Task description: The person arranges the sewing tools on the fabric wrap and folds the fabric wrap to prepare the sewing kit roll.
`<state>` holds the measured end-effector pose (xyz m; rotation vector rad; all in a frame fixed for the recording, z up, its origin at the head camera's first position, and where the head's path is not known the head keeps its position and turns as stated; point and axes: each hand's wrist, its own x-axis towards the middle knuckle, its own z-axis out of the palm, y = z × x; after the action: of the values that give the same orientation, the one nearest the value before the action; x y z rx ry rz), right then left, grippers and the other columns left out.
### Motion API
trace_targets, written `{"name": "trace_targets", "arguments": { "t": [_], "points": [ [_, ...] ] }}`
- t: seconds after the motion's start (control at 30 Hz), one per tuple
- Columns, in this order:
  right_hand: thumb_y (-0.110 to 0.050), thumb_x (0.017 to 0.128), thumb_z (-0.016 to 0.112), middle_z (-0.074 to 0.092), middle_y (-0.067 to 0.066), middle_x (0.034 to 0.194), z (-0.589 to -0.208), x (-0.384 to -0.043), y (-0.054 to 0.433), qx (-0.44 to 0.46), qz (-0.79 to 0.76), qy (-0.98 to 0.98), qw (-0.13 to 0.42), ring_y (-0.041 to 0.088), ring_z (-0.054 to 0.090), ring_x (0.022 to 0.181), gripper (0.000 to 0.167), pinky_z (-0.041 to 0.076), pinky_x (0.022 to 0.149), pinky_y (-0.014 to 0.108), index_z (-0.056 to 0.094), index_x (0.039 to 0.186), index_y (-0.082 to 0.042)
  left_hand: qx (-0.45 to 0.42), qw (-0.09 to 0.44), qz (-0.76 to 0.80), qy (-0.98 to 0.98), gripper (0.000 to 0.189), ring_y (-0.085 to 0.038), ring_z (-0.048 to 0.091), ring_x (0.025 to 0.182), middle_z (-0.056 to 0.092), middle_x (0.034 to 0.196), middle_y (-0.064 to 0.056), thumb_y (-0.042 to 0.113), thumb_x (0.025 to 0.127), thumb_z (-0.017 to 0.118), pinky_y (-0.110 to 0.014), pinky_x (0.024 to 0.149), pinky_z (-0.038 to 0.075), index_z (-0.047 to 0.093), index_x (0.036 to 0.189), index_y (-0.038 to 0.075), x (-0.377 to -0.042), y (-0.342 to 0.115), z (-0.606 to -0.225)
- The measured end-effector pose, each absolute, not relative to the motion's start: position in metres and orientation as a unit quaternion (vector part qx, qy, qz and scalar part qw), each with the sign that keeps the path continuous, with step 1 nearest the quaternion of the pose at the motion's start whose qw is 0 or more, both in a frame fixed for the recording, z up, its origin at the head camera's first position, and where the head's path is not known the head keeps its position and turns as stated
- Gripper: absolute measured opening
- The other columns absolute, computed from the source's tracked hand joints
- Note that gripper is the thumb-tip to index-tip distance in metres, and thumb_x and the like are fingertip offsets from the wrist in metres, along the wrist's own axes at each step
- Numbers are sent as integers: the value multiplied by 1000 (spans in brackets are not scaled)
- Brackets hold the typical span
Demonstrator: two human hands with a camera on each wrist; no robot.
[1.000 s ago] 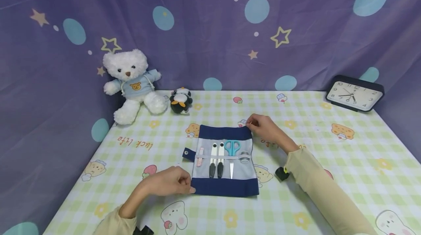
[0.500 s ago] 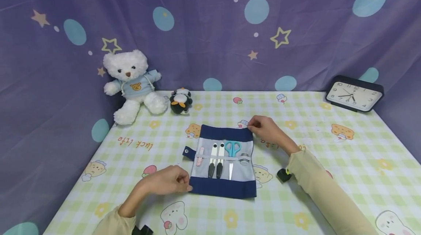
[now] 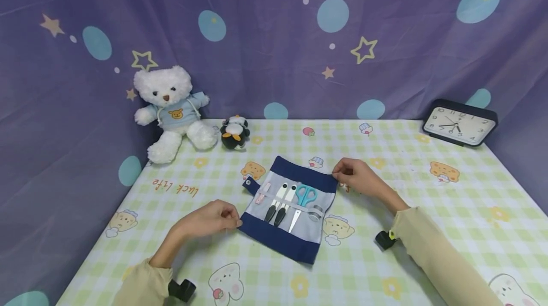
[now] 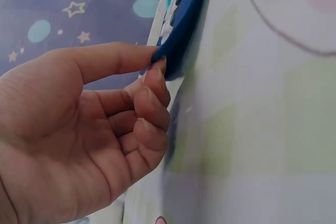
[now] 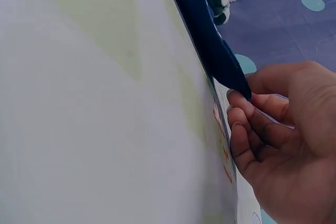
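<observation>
An unrolled navy-and-grey fabric tool roll (image 3: 282, 243) is turned at an angle above the table. My left hand (image 3: 207, 219) pinches its near left corner between thumb and fingers, plain in the left wrist view, where the navy edge (image 4: 190, 30) rises off the cloth. My right hand (image 3: 361, 180) pinches the far right corner; in the right wrist view that navy corner (image 5: 210, 40) is also lifted. An elastic band holds teal-handled scissors (image 3: 306, 194), two white tools with black ends (image 3: 282, 211), a small pink stick (image 3: 263, 193) and a round silver piece (image 3: 316, 212).
A snap tab (image 3: 250, 185) sticks out from the roll's left side. At the back left sit a white teddy bear (image 3: 171, 111) and a penguin plush (image 3: 234, 133). A black-framed clock (image 3: 459, 123) stands back right. A checked cloth (image 3: 406, 268) covers the table.
The tool roll has turned clockwise in both hands. My left hand has moved up and slightly left, my right hand right and down toward me.
</observation>
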<state>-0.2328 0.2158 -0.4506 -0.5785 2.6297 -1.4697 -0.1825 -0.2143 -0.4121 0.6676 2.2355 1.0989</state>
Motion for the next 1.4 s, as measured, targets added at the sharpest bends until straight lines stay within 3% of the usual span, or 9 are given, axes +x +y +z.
{"name": "trace_targets", "arguments": {
  "t": [0.27,0.4,0.93,1.17,1.4],
  "points": [
    [-7,99,68,70,2,85,-451,-213,226,-184,-471,862,33,18,63,78,5,49,75,27,70,102,-4,212,242,405,856,18,-18,52,67,65,80,-6,15,101,62,-28,59,42,71,96,0,-198,-216,-413],
    [-9,99,69,69,0,85,-451,-202,228,-186,-461,867,34,16,63,79,3,50,78,28,71,101,-7,186,227,410,864,18,-20,54,69,67,82,-7,15,102,63,-29,60,43,70,98,-1,-207,-215,-416],
    [-9,97,72,64,-4,78,-448,-158,230,-217,-446,867,40,9,55,70,7,47,66,26,69,95,-15,125,138,419,889,16,-20,68,71,72,77,-7,10,104,63,-30,64,52,70,96,-2,-241,-189,-421],
    [-12,98,72,61,-6,77,-450,-144,228,-234,-444,864,45,7,54,67,6,47,62,26,67,96,-15,112,92,411,900,15,-21,66,66,72,76,-6,12,102,67,-32,63,50,72,100,-3,-253,-176,-421],
    [-14,97,73,62,-8,76,-451,-135,223,-238,-451,859,54,6,55,67,7,47,61,25,66,95,-14,92,83,429,895,17,-18,68,69,72,82,-7,13,101,68,-29,62,52,73,105,-3,-261,-169,-424]
  ]
}}
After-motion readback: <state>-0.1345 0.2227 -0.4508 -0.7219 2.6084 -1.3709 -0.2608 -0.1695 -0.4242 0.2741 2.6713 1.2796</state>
